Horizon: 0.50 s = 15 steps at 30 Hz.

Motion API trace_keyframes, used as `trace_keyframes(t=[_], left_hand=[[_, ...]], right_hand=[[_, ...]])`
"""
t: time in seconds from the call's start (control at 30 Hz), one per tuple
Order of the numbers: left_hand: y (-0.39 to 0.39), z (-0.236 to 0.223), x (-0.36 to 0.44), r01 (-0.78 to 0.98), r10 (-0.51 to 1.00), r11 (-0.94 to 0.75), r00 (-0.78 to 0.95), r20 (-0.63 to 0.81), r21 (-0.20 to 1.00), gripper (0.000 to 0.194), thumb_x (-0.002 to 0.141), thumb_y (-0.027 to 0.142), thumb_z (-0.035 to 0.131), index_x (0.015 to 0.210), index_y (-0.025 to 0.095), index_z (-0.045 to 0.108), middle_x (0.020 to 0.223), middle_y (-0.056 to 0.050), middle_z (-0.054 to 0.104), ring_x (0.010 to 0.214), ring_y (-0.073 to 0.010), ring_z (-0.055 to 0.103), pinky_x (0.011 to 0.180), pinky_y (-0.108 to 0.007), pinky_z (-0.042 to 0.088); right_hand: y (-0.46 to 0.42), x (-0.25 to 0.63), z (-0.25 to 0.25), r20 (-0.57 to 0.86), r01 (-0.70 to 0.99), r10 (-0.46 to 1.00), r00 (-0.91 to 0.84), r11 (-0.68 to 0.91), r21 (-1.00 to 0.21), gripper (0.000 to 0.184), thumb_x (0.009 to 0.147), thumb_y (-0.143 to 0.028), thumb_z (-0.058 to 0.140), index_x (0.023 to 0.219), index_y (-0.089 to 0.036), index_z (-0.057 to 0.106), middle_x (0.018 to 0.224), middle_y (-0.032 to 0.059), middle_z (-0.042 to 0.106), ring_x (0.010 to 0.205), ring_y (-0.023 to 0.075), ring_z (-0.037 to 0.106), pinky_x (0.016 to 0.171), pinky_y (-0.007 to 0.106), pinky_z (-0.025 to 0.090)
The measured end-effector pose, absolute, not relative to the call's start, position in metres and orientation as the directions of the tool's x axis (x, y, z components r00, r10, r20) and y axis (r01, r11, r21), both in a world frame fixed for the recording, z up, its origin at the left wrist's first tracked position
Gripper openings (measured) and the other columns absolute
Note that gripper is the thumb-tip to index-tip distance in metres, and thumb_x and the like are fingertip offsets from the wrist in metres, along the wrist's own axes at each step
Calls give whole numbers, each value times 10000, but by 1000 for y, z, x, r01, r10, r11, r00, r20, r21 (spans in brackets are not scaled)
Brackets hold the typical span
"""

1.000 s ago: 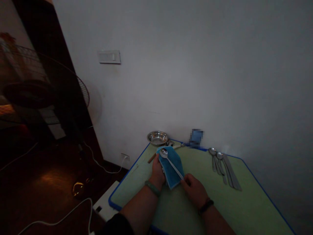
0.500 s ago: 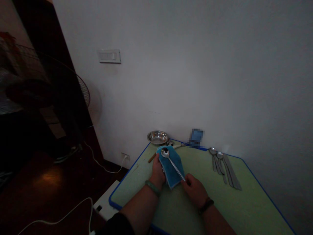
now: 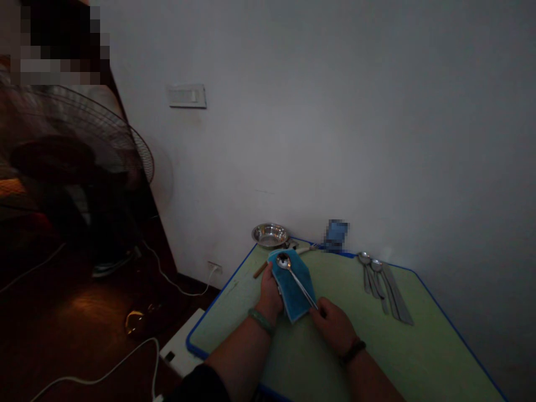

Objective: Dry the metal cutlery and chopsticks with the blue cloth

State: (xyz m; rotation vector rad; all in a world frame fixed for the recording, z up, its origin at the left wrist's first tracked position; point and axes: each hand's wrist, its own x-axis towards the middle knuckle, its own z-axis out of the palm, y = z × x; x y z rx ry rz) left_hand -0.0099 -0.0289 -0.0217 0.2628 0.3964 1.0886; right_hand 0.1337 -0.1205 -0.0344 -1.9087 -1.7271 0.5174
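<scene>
My left hand [image 3: 268,293] grips a blue cloth [image 3: 293,282] from its left side, holding it over the green table [image 3: 377,346]. A long metal spoon [image 3: 295,276] lies across the cloth, its bowl at the far end near the cloth's top. My right hand [image 3: 333,322] pinches the near end of the spoon's handle. Both wrists wear bands.
A steel bowl [image 3: 270,235] sits at the table's far left corner, with a brown-handled utensil [image 3: 260,270] beside it. Several spoons and knives [image 3: 383,282] lie in a row at the far right. A standing fan [image 3: 75,167] and floor cables [image 3: 104,374] are at the left.
The spoon has slid slightly along the cloth under my right hand; both hands otherwise stay in place.
</scene>
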Motion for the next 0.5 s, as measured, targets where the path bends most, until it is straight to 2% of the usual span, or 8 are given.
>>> trace_keyframes(t=[0.13, 0.37, 0.5], left_hand=[[-31, -19, -10, -787, 902, 430, 388, -189, 442, 416, 752, 483, 451, 793, 123, 656, 687, -104, 688, 731, -286, 645, 824, -468, 447], [-33, -16, -10, -778, 896, 442, 403, -184, 447, 426, 750, 500, 444, 814, 134, 652, 672, -95, 682, 789, -299, 638, 817, -474, 449], [-32, -17, -10, -800, 902, 432, 385, -197, 417, 382, 746, 476, 470, 762, 140, 652, 626, -80, 673, 697, -275, 643, 811, -474, 450]], right_hand=[[-121, 134, -35, 62, 802, 992, 111, -52, -595, 222, 766, -384, 418, 631, -208, 404, 592, -25, 502, 557, 119, 442, 511, 235, 246], [-121, 135, -37, 72, 801, 992, 103, -40, -598, 249, 782, -397, 397, 621, -207, 383, 578, -28, 475, 558, 118, 433, 515, 236, 247], [-121, 134, -35, 68, 802, 993, 94, -35, -597, 247, 782, -393, 398, 620, -207, 385, 585, -24, 481, 562, 121, 437, 517, 238, 252]])
